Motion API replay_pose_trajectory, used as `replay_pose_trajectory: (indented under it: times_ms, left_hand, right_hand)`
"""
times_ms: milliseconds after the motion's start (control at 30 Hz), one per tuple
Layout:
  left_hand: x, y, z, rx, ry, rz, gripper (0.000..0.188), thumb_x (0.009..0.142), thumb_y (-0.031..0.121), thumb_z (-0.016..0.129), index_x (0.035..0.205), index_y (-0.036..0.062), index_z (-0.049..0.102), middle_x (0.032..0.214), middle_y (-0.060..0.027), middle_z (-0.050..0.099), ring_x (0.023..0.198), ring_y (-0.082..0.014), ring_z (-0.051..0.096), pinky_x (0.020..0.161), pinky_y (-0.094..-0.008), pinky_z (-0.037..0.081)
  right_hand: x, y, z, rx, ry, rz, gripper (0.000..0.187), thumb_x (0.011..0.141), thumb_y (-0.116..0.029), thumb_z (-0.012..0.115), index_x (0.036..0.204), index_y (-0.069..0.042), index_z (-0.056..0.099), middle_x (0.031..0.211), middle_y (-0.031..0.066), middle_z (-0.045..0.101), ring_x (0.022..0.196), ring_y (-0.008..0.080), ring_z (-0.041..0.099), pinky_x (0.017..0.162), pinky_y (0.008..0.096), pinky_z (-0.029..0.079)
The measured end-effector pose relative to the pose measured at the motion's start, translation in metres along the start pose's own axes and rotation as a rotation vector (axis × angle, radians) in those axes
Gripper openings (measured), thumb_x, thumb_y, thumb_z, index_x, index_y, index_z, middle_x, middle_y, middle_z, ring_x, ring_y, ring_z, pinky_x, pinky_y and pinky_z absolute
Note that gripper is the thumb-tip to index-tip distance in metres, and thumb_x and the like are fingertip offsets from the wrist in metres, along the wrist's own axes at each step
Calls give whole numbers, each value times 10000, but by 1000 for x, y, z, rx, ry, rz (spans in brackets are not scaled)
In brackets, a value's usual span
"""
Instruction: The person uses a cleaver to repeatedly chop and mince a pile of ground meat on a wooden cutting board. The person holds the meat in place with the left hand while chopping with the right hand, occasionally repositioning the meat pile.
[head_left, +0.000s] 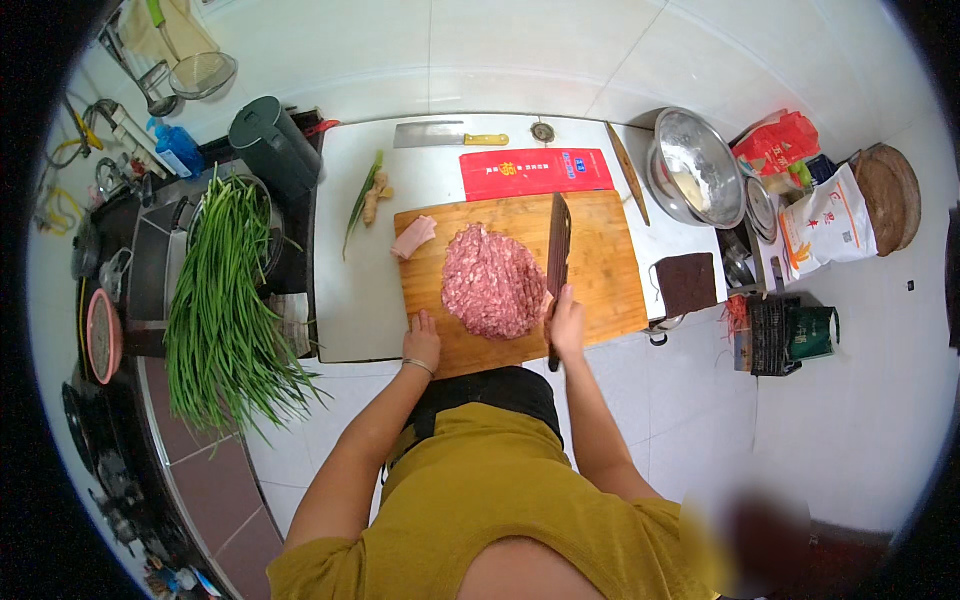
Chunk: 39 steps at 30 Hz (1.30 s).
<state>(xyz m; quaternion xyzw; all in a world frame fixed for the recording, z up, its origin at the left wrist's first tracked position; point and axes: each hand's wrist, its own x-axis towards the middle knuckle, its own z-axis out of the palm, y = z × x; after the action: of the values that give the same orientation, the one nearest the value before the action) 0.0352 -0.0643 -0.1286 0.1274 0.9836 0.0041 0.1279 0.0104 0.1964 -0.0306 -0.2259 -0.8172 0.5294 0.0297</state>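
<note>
A round, flattened mound of minced meat (492, 282) lies in the middle of a wooden cutting board (607, 250). My right hand (567, 325) is closed round the handle of a dark-bladed kitchen knife (559, 245). Its blade points away from me, just right of the meat. On the board's near left edge rests my left hand (422, 342), fingers laid flat on the wood and holding nothing. A pale pink slice of meat (414, 237) sits at the board's far left corner.
Behind the board are a red packet (535, 173) and a yellow-handled cleaver (430, 134). Ginger (376, 197) and a green onion (362, 215) lie left. A steel bowl (700, 165) stands at the back right. Long green chives (225, 300) overhang the sink at left.
</note>
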Motion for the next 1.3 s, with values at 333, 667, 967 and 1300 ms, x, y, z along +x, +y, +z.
replay_pose_trajectory:
  times_ms: [333,667,967,1300]
  left_hand:
    - [0,1,-3,-15,-72,-8,403,833,100,397,1219,-14,405,1343,-159,322,1194,-297,333,849,-349,433]
    - [0,3,-15,-54,-167,-43,448,824,106,405,1250,-26,373,1360,-167,291,1209,-306,310,892,-347,403]
    - [-1,2,-1,-33,-125,-33,468,812,78,417,1263,-24,342,1371,-168,262,1213,-311,311,893,-367,412]
    - [0,0,0,-27,-102,-36,427,826,104,402,1229,-38,395,1349,-171,306,1203,-304,324,876,-356,417]
  right_hand:
    - [8,-16,-37,165,-180,272,620,862,-591,241,497,-105,361,379,34,345,279,135,349,278,288,300]
    - [20,-14,-50,161,-273,341,632,827,-645,257,505,-110,350,391,12,307,285,127,333,277,272,296]
    - [27,32,-35,63,-241,418,605,849,-604,282,519,-106,380,409,30,367,294,149,372,291,293,303]
    - [9,52,-23,203,-324,620,652,855,-592,276,625,-20,487,466,85,455,373,218,461,365,337,387]
